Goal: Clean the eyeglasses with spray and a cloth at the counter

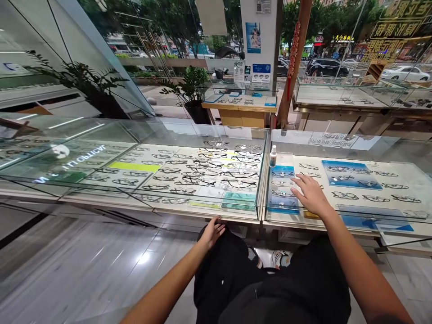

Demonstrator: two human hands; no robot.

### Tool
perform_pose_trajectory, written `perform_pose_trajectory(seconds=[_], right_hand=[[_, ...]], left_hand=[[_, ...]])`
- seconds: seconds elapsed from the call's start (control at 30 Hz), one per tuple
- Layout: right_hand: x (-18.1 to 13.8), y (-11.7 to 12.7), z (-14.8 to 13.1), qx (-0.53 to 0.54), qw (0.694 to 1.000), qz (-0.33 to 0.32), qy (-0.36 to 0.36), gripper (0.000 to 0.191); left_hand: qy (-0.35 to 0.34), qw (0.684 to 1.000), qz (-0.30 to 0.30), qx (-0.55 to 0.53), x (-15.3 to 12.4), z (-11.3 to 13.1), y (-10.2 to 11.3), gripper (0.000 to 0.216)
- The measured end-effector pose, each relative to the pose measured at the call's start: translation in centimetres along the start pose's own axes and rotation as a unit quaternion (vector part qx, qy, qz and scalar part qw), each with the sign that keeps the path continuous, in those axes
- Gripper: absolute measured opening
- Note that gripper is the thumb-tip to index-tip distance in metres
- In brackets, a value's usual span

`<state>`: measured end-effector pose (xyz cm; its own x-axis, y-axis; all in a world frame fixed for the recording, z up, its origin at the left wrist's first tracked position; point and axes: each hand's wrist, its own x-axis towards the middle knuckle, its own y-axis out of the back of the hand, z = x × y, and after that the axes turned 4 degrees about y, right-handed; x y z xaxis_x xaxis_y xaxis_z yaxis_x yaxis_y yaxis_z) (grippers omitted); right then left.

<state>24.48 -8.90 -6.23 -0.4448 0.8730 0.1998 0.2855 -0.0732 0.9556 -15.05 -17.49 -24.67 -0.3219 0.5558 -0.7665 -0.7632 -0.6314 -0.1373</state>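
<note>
My right hand (311, 194) is stretched over the glass top of the right display case (357, 148), fingers apart, holding nothing. Below and left of its fingertips, several pairs of glasses rest on a blue board (283, 209). A small white spray bottle (273, 156) stands upright near the case's left end. My left hand (213, 231) hangs by my left knee, close to the front edge of the left display case (162, 209); its fingers are loosely spread and nothing shows in them. Rows of eyeglasses (239, 184) fill the left case.
Behind the cases are a potted plant (194, 96), a small display stand (241, 105) and a wooden post (292, 67). More glass cases (340, 92) stand at the right by the window. My knees (226, 252) are close to the case fronts.
</note>
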Motion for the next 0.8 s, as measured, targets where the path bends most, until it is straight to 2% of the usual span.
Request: perform_pose_trajectory(seconds=[0.17, 0.3, 0.47, 0.6, 0.63, 0.7, 0.8], right_hand=[[0.0, -0.1, 0.1, 0.001, 1.0, 0.005, 0.007, 0.057], [-0.1, -0.2, 0.2, 0.001, 1.0, 0.009, 0.012, 0.056], [-0.2, -0.4, 0.5, -0.001, 0.999, 0.022, 0.025, 0.055], [-0.3, -0.4, 0.6, 0.002, 1.0, 0.016, 0.026, 0.056], [-0.3, -0.4, 0.6, 0.002, 1.0, 0.012, 0.025, 0.057], [-0.3, -0.3, 0.6, 0.001, 1.0, 0.009, 0.023, 0.057], [-0.3, -0.2, 0.6, 0.0, 1.0, 0.01, 0.02, 0.057]], left_hand=[[-0.005, 0.998, -0.013, -0.061, 1.3, -1.1, -0.4, 0.018], [-0.005, 0.997, -0.024, -0.073, 1.2, -1.4, -0.3, 0.025], [-0.008, 0.998, -0.04, -0.055, -0.8, -1.5, 0.4, 0.031], [0.004, 0.999, -0.031, -0.031, -3.3, -2.2, 2.2, 0.03], [0.009, 0.999, -0.031, -0.012, -4.0, -2.5, 2.9, 0.029], [0.028, 0.994, -0.046, 0.094, -5.5, -3.3, 4.4, 0.027], [0.072, 0.953, -0.08, 0.284, -9.0, -4.1, 6.4, 0.023]])
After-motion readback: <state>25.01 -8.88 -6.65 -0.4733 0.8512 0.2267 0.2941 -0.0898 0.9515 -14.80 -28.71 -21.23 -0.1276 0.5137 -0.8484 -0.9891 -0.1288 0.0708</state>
